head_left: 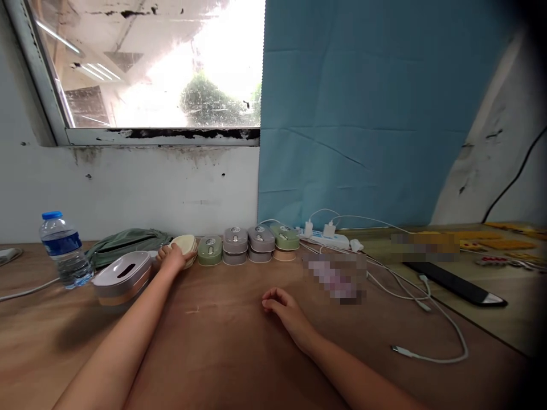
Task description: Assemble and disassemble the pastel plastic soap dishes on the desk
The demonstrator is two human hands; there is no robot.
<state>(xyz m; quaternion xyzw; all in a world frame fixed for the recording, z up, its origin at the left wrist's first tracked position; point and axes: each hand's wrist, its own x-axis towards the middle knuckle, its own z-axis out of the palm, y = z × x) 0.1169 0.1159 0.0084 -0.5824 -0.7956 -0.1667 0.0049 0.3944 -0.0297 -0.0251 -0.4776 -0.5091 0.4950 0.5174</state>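
Note:
My left hand (171, 257) reaches to the back of the table, its fingers wrapped round a cream oval container (184, 244) that looks like a small stack. Just right of it stands a green lidded box (209, 251). Beyond that are grey lidded boxes, stacked in a left pile (235, 245) and a right pile (261, 244). A green-lidded box (286, 237) rests on an orange base at the row's right end. My right hand (284, 307) is over the middle of the table, loosely curled, a gap between thumb and fingers and nothing visible in it.
At left are a water bottle (64, 250), a green cloth pouch (128, 245) and a larger oval box (123, 279) with a slotted lid. A power strip (327, 238) and white cables (444, 360) lie at right, near a black flat object (455, 283). Some items are blurred out.

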